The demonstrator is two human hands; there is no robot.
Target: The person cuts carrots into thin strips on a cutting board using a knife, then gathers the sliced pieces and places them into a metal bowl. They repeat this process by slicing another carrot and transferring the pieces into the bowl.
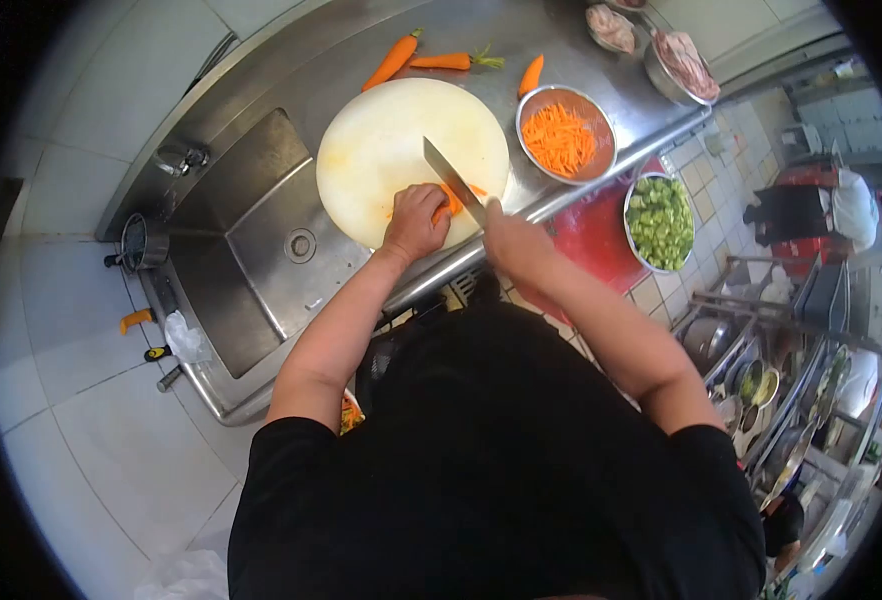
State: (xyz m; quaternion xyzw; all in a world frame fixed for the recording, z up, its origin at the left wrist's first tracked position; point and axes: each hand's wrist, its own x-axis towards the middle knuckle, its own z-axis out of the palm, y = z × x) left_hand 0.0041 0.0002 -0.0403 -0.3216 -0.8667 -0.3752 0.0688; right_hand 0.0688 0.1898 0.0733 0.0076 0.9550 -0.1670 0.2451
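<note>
left hand (416, 222) curled over the carrot (452, 203), pinning it at the near edge of the cutting board (381, 140) | carrot looks light, stiff, slick where cut, likely to roll; best held flat-side down, behind the blade | right hand (513, 238) clenched on the cleaver (451, 178) handle, blade beside the knuckles

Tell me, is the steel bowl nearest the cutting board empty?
No, the steel bowl beside the cutting board holds shredded carrot.
</note>
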